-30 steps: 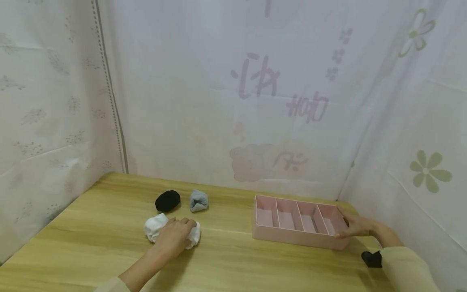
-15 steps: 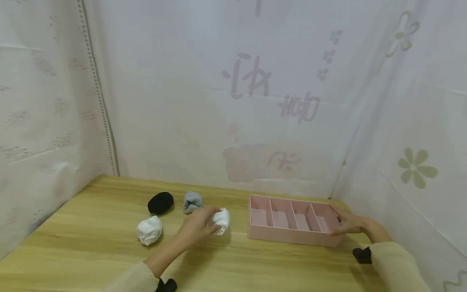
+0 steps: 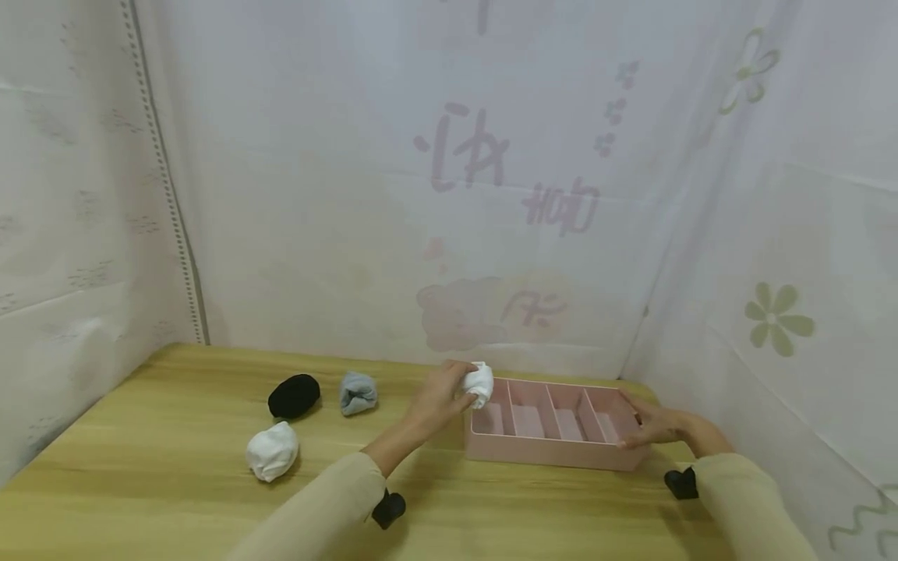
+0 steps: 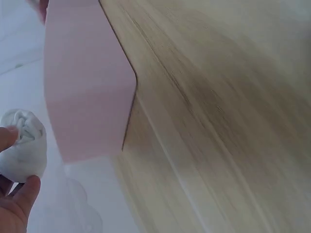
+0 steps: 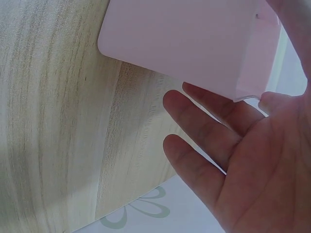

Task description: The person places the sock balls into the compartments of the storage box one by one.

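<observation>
My left hand (image 3: 440, 396) pinches a rolled white sock (image 3: 480, 385) between thumb and fingers, held up over the left end of the pink divided box (image 3: 547, 451). In the left wrist view the sock (image 4: 25, 154) shows its folded, twisted top beside the box's outer wall (image 4: 87, 92). At the box's right end, my right hand (image 3: 658, 425) grips the end wall, thumb at the front corner and fingers toward the back. Seen from the right wrist, several fingers (image 5: 199, 126) of that hand stretch out beside the box, while another bends at its rim.
On the wooden table (image 3: 175, 499) at left lie a second rolled white sock (image 3: 272, 452), a black rolled sock (image 3: 295, 396) and a grey rolled sock (image 3: 358, 393). Printed white curtains (image 3: 316, 195) hang behind and at both sides. Dividers split the box into several compartments.
My left hand has picked up one of the two white socks and carried it right, up to the box. The right hand stays at the box's end. The head view has turned slightly right.
</observation>
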Action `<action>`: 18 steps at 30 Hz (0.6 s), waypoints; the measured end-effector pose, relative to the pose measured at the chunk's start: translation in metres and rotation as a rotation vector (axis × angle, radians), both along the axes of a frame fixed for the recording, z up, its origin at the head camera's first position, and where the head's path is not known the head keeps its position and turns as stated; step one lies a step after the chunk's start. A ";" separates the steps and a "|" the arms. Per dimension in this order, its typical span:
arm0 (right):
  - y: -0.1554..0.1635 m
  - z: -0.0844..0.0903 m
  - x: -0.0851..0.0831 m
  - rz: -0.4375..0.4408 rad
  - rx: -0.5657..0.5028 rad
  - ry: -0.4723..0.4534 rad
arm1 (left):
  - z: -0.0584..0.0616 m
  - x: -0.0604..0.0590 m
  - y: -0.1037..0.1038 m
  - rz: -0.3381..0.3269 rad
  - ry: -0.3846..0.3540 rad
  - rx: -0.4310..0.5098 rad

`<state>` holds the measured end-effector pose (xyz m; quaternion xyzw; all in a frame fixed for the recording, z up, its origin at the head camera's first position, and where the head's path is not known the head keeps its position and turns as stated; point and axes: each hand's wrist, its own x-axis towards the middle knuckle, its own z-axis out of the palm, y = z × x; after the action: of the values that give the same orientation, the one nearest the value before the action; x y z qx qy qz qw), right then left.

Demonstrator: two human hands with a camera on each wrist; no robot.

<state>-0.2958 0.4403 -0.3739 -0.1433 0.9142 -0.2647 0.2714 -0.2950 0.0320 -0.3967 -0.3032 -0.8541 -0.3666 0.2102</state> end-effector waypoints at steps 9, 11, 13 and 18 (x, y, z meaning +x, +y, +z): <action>-0.007 0.002 0.002 -0.030 0.023 0.025 | -0.004 -0.006 0.026 -0.011 -0.044 -0.234; -0.008 0.002 0.003 -0.048 0.022 0.021 | -0.005 -0.007 0.029 -0.016 -0.009 -0.298; -0.007 0.001 0.003 -0.056 0.017 0.018 | -0.007 -0.007 0.031 -0.022 0.018 -0.358; -0.005 0.002 0.002 -0.035 0.041 0.001 | -0.008 -0.011 0.038 0.005 0.056 -0.527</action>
<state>-0.2939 0.4351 -0.3718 -0.1217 0.9219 -0.2505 0.2693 -0.3055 0.0700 -0.4049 -0.3552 -0.9148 -0.1224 0.1484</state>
